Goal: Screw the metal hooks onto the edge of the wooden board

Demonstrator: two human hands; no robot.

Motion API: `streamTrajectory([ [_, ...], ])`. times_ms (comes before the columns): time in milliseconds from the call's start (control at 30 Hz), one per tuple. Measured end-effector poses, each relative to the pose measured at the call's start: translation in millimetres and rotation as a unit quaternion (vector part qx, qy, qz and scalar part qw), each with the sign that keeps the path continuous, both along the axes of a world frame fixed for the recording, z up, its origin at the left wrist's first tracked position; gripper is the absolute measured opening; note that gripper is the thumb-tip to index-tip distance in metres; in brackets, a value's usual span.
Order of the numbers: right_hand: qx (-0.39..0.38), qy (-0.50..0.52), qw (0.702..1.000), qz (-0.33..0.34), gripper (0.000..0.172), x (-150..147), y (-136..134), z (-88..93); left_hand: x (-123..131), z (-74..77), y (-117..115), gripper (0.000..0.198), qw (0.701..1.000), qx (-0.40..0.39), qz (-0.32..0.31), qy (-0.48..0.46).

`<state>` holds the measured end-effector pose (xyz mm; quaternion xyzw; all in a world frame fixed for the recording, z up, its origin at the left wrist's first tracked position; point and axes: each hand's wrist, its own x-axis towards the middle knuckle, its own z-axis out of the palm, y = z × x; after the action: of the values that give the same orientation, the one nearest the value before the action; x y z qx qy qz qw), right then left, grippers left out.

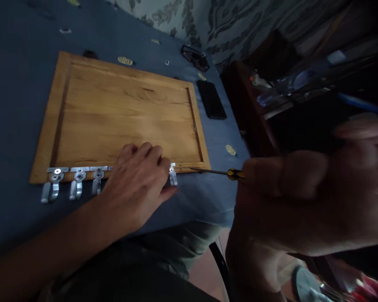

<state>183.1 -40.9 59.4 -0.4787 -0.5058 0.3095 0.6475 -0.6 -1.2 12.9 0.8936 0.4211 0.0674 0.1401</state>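
A wooden board (126,113) lies on a blue cloth (19,84). A row of metal hooks (77,182) is fixed along its near edge. My left hand (138,182) rests palm down on that edge, fingers curled over the hooks, with its thumb beside the rightmost hook (173,175). My right hand (305,201), large and blurred close to the camera, is closed round a screwdriver (222,172) with a yellow and black handle. The screwdriver's thin shaft points left, and its tip lies on the board's edge near the rightmost hook.
A black phone (211,99) lies on the cloth right of the board. A dark pair of glasses (195,56) sits further back. Small bits are scattered on the cloth. Dark wooden furniture with clutter (290,84) stands on the right. A patterned fabric (227,21) hangs behind.
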Motion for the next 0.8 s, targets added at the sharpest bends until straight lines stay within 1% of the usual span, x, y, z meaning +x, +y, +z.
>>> streamTrajectory([
  [33, 0.031, 0.018, 0.999, -0.023, 0.012, -0.4, -0.6, -0.4, -0.4, 1.1, 0.2, 0.035, 1.0, -0.004, 0.0, 0.002],
  [100, 0.047, 0.045, 0.997, -0.041, 0.014, -0.6, -3.5, -0.3, -3.4, 1.3, 0.9, 0.038, 1.0, -0.002, 0.001, -0.008],
  [133, 0.042, 0.054, 0.997, -0.042, 0.015, 0.0, -5.8, -0.2, -6.1, 0.5, 1.3, 0.038, 1.0, 0.004, 0.002, -0.016],
  [200, 0.032, 0.073, 0.996, -0.039, 0.017, 3.0, -10.7, -1.4, -13.3, -1.0, 1.0, 0.037, 0.998, 0.041, 0.007, -0.038],
  [267, 0.027, 0.083, 0.996, -0.024, 0.013, 6.8, -14.2, -5.9, -20.7, -0.8, -3.7, 0.03, 0.992, 0.105, 0.007, -0.068],
  [333, 0.021, 0.083, 0.996, -0.005, 0.006, 9.4, -15.4, -12.7, -25.0, 1.0, -15.8, 0.019, 0.979, 0.174, -0.005, -0.108],
  [367, 0.018, 0.082, 0.996, 0.002, 0.007, 9.7, -15.4, -16.1, -25.2, 1.3, -25.0, 0.015, 0.971, 0.201, -0.018, -0.128],
  [433, 0.017, 0.074, 0.997, 0.01, 0.013, 8.7, -15.0, -21.6, -21.9, -2.9, -47.5, 0.015, 0.958, 0.233, -0.056, -0.159],
  [467, 0.017, 0.069, 0.997, 0.013, 0.016, 7.5, -15.0, -23.5, -19.1, -8.3, -59.5, 0.019, 0.955, 0.235, -0.085, -0.162],
  [500, 0.02, 0.063, 0.998, 0.017, 0.02, 6.0, -15.1, -24.8, -16.2, -16.0, -70.7, 0.021, 0.954, 0.232, -0.099, -0.16],
  [567, 0.03, 0.051, 0.998, 0.028, 0.026, 3.3, -15.7, -27.0, -11.6, -36.7, -88.8, 0.026, 0.962, 0.226, -0.104, -0.117],
  [667, 0.042, 0.039, 0.997, 0.051, 0.032, 1.6, -16.1, -30.4, -11.3, -67.0, -102.0, 0.035, 0.964, 0.222, -0.114, -0.096],
  [733, 0.047, 0.037, 0.996, 0.059, 0.036, 2.6, -15.8, -32.9, -13.9, -78.4, -105.1, 0.041, 0.963, 0.223, -0.117, -0.094],
  [800, 0.06, 0.047, 0.996, 0.051, 0.038, 4.8, -16.1, -34.8, -16.4, -82.3, -108.5, 0.044, 0.963, 0.224, -0.117, -0.098],
])
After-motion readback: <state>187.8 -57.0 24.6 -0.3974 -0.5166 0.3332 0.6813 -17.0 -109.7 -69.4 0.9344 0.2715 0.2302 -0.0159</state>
